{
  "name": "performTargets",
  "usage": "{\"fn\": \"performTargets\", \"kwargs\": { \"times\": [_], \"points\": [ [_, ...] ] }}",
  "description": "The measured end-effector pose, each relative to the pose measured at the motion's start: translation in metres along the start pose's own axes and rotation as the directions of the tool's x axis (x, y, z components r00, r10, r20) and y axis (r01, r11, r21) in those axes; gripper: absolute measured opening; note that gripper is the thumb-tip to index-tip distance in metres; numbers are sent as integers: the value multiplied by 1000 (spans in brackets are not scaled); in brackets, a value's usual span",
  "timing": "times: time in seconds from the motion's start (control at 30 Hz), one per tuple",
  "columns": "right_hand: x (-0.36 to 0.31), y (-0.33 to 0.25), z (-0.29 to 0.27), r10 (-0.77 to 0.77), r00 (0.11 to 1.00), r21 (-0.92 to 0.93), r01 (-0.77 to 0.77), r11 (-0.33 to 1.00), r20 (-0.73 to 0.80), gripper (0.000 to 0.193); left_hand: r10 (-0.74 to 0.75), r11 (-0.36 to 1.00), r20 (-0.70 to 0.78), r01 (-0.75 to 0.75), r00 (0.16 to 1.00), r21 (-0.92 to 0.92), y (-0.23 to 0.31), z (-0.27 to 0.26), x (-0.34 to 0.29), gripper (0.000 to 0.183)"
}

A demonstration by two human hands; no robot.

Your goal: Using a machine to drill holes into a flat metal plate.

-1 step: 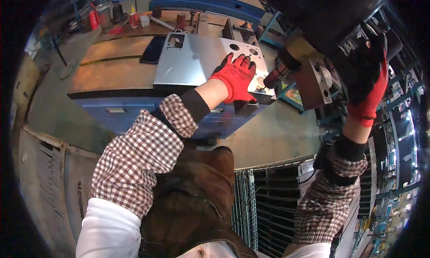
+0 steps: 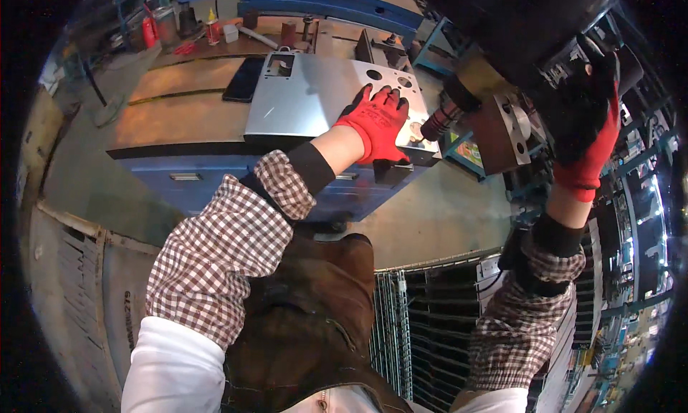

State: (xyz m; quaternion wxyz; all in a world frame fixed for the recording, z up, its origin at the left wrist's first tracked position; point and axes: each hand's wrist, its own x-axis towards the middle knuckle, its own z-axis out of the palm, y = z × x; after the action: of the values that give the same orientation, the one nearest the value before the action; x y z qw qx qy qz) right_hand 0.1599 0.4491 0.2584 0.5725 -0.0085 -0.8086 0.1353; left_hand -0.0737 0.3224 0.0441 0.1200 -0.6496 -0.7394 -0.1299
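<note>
My left hand [image 2: 374, 123], in a red and black glove, lies with spread fingers on a shiny sheet-metal panel [image 2: 294, 105]. Round holes run through the panel's right end, beyond my fingers. The spindle tip [image 2: 437, 123] of a dark drill press [image 2: 516, 33] stands at that end, close to my left hand; whether it touches the metal I cannot tell. On the right, my gloved right hand [image 2: 591, 130] is raised and closed around a dark handle at the machine's side. Its fingers are partly lost against the black housing.
Under the panel stands a blue workbench with a brown top [image 2: 179, 119]. A black phone-like slab [image 2: 244, 80] lies left of the panel. Farther back are a red bottle [image 2: 213, 30], a small white box [image 2: 231, 33] and metal fixtures [image 2: 383, 51]. A wire rack [image 2: 437, 327] stands near my legs.
</note>
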Motion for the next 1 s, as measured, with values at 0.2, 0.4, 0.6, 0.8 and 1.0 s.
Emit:
{"fn": "performTargets", "kwargs": {
  "times": [0.2,0.4,0.6,0.8,1.0],
  "points": [
    [1,-3,15,-109,989,-64,103,993,-103,49,-8,1000,28,8,1000,0,1,-3,1,108],
    [1,-1,21,271,953,510,-166,844,-138,45,-24,999,66,23,998,24,3,-7,6,108],
    [-2,6,13,251,960,421,-177,890,-128,45,-26,999,63,25,998,25,5,-6,7,108],
    [-1,15,8,238,967,496,-164,853,-91,45,-27,999,62,26,998,20,7,-6,8,108],
    [-2,18,7,212,970,494,-129,860,-115,47,-30,999,63,30,998,11,10,-10,8,107]
  ]
}}
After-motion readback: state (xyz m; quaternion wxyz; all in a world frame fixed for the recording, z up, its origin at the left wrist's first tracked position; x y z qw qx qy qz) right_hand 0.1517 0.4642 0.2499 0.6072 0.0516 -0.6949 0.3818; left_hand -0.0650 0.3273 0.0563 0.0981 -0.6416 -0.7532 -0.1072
